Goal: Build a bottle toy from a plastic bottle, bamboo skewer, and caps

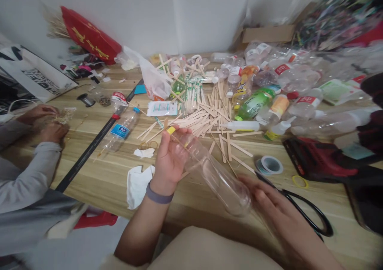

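Note:
My left hand [171,156] is wrapped round the neck end of a clear plastic bottle [220,178] with a yellow cap [171,130]. The bottle lies slanted, its base towards me at the lower right. My right hand [273,210] sits beside the bottle's base, fingers stretched out and blurred, close to or touching it. A thin wooden stick seems to run along the bottle near my left fingers. Black-handled scissors [311,214] lie just right of my right hand.
Wooden craft sticks [209,116] are scattered across the wooden table [98,170], with many empty bottles [269,86] at the back right. A tape roll [269,165], white glue bottle [243,125], tissues [138,184] and a black rod [89,148] lie around. Another person's hands [49,124] work at the left.

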`<state>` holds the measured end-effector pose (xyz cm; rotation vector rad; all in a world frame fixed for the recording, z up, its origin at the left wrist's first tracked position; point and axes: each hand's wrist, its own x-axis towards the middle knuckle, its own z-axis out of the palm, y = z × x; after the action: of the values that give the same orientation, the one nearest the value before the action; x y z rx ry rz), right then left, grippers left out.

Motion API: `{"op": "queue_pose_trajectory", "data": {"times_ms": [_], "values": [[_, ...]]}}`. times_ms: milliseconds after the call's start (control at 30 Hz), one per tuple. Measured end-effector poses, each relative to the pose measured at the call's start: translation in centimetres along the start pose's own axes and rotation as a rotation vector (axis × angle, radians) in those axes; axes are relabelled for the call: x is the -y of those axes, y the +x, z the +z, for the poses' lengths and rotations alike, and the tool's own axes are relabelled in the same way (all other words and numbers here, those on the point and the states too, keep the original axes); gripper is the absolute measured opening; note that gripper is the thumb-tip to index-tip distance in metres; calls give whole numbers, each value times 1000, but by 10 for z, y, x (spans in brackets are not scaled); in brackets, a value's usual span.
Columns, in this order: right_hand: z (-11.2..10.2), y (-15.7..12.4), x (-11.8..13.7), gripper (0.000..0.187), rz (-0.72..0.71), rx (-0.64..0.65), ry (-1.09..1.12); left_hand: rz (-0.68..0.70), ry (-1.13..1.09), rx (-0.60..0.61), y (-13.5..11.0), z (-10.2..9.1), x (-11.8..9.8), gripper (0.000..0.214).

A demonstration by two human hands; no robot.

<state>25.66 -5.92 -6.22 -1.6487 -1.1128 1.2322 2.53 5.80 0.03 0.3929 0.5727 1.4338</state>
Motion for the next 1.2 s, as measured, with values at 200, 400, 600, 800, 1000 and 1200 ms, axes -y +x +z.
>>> {"op": "queue_pose_trajectory", "data": {"times_ms": [200, 400, 600, 800, 1000, 1200], "values": [[1, -1, 20, 44, -345, -219, -332, 218, 132, 64, 7, 8, -10, 24], [34, -6, 29, 29, -377, -5, -203, 448, 216, 162, 8, 26, -25, 25], [65, 10, 25, 70, -118, 303, 248, 525, 229, 192, 3, 34, -30, 25], [19, 12, 39, 48, 13, 380, 426, 417, 266, 161, 6, 22, -39, 22], [-17, 28, 40, 55, -225, -511, 30, 107, 159, 38, 8, 17, -32, 31], [13, 18, 43, 36, -778, -352, -534, -10, 130, 28, 9, 14, -14, 27]]}}
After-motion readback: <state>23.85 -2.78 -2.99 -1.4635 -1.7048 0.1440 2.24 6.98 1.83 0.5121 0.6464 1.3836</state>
